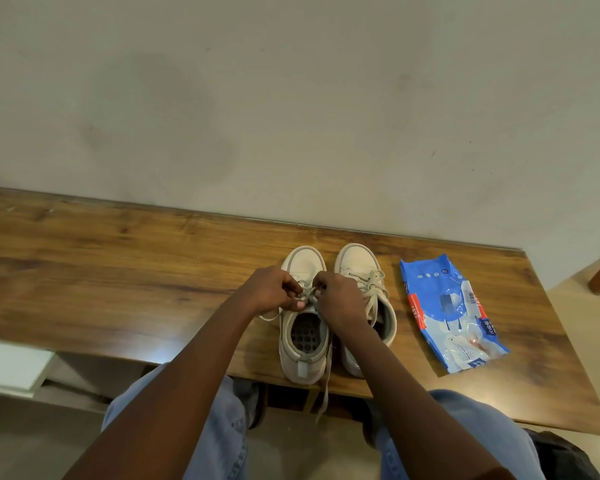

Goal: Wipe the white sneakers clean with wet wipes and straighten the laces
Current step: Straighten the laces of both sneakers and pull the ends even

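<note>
- Both hands are close together over the left sneaker [303, 355]. The left hand [274, 292] and right hand [340, 299] nearly touch, fingers curled, each pinching the lace [309, 296] just above the tongue.
- The left sneaker stands on the table [118, 271], toe to the wall and heel near the front edge. The right sneaker [357, 261] is just beside it, parallel.
- One loose end [326, 386] trails past the heel and hangs off the table edge. A second strand loops out on the table under the left hand.
- The step looks like straightening or tying the left sneaker's lace.
- To do it well:
  - Pull both sides with even tension so the crossings sit flat, and untwist the strands before tightening.
  - Gather up the dangling end first, so the two ends come out about equal.
  - Pull up and toward the toe, not toward the body; the heel is close to the edge and the shoe could slide off.
- The right sneaker's lace [373, 284] looks loosely bunched and probably needs the same treatment.
- The wipes pack [447, 313] lies flat on the table to the right of the shoes, well apart from the hands. Neither hand holds a wipe, and I can't tell whether the flap is open.
- I can't tell from here whether the wiping is done; the dim light makes the shoes look greyish.
</note>
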